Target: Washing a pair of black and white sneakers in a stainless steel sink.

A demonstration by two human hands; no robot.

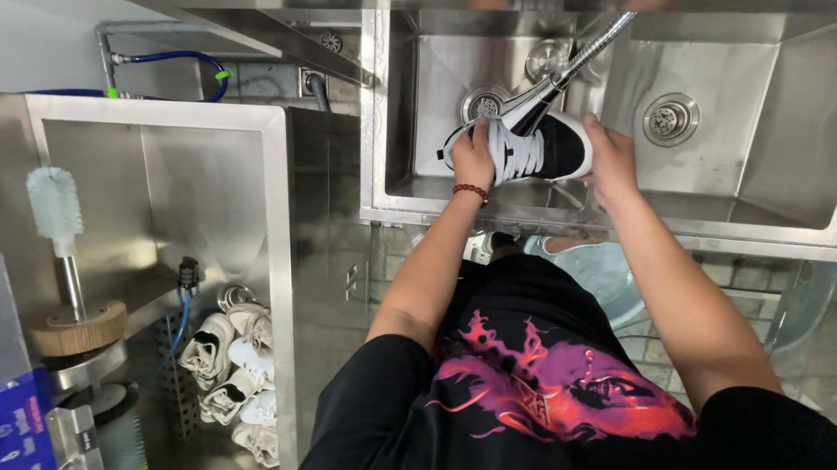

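A wide double-bowl stainless steel sink fills the upper right of the view, with a round drain in each bowl. To its left stands an open stainless steel cabinet, and in its lower compartment lies a heap of pale worn sneakers. On the cabinet's left side an upright pale green bristle brush rises on a metal shaft from a round wooden disc.

Inside the left bowl of the sink, above its floor, a black canvas sneaker with white laces and a white sole is held on its side. A silver pull-out spray faucet head on a flexible metal hose points down at the laces, its tip just at the shoe.

The left hand, with a red bead bracelet at the wrist, has its grip clamped on the toe end of the sneaker. The right hand closes its grip on the heel end.
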